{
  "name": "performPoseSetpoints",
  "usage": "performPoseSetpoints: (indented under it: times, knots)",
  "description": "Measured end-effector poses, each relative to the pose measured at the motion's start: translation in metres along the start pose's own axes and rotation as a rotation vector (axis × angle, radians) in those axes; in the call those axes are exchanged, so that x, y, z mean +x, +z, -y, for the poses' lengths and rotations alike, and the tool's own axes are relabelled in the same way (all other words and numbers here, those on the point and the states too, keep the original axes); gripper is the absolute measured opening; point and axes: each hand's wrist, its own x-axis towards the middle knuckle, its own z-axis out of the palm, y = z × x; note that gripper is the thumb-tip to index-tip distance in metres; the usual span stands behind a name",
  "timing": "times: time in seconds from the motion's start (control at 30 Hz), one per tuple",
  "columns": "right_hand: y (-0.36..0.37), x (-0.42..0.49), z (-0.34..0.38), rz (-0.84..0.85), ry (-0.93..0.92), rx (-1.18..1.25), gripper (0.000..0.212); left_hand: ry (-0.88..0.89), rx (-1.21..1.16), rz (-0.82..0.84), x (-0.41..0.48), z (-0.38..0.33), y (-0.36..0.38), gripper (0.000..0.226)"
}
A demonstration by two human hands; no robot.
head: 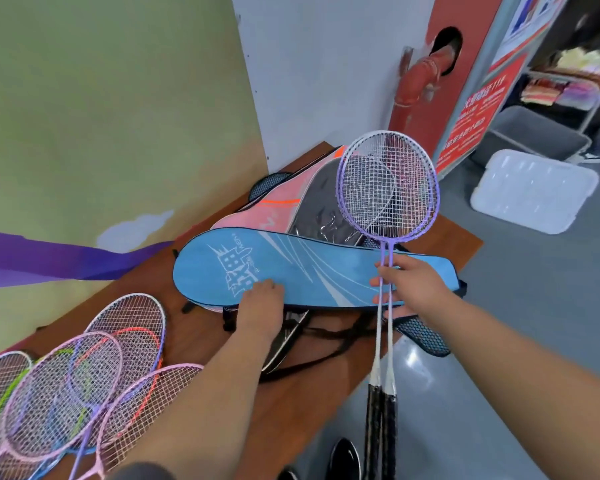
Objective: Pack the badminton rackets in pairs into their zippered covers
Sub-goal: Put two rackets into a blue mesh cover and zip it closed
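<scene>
My right hand (409,289) grips the pair of rackets (388,188) by their shafts, heads up, over the bench's (309,393) right edge. The blue cover (291,268) lies just under that hand, across a pile of other covers (281,202) towards the far edge. My left hand (262,303) rests on its near edge; whether it pinches anything, I cannot tell. I should open the zip fully, then slide both heads in together.

Brown table (201,330) bears loose rackets (84,375) and stacked covers (309,268)
</scene>
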Motion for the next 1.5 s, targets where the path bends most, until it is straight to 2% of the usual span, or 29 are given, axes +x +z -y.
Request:
performPoseSetpoints:
  times: [0.07,0.17,0.43,0.6,0.63,0.7,0.8,0.87,0.97,1.03,1.07,1.13,1.2,1.27,1.5]
  knots:
    - [-0.003,0.001,-0.004,0.005,0.002,-0.022,0.017,0.037,-0.028,-0.011,0.005,0.006,0.003,0.027]
    - [-0.006,-0.001,-0.007,0.003,-0.008,-0.059,0.017,0.046,-0.192,-0.014,0.013,0.015,-0.002,0.016]
    - [0.0,-0.013,0.027,-0.012,-0.087,-0.14,0.014,0.133,-0.441,-0.076,0.012,0.034,-0.068,0.025]
    - [-0.001,-0.025,0.072,0.05,-0.143,-0.214,0.01,0.042,-0.705,0.179,0.008,0.054,-0.147,0.015]
    - [-0.002,-0.025,0.078,0.078,-0.145,-0.237,0.009,0.047,-0.71,0.265,0.007,0.058,-0.164,0.012]
    - [-0.001,-0.027,0.091,0.138,-0.133,-0.286,0.01,0.085,-0.558,0.397,0.003,0.063,-0.196,0.029]
    - [0.007,-0.027,0.1,0.184,-0.112,-0.348,0.012,0.044,-0.305,0.415,0.001,0.074,-0.219,0.032]
    - [0.014,-0.026,0.098,0.216,-0.094,-0.396,0.011,0.112,-0.117,0.369,0.002,0.078,-0.214,0.031]
    - [0.025,-0.02,0.082,0.245,-0.036,-0.442,0.014,0.295,0.262,0.172,0.01,0.082,-0.179,0.033]
    - [0.031,-0.015,0.069,0.25,-0.004,-0.457,0.016,0.3,0.423,0.043,0.011,0.079,-0.143,0.038]
    - [0.032,-0.014,0.064,0.247,0.003,-0.469,0.016,0.277,0.411,0.012,0.007,0.072,-0.125,0.041]
    - [0.034,-0.01,0.058,0.241,0.015,-0.5,0.016,0.211,0.261,0.053,-0.003,0.055,-0.088,0.044]
    - [0.035,-0.007,0.054,0.242,0.027,-0.521,0.016,0.145,0.08,0.187,-0.015,0.039,-0.051,0.052]
    - [0.034,-0.004,0.053,0.24,0.034,-0.535,0.015,0.086,0.0,0.309,-0.025,0.031,-0.019,0.068]
    - [0.035,-0.004,0.057,0.218,0.04,-0.556,0.016,0.027,-0.133,0.263,-0.036,0.03,0.015,0.105]
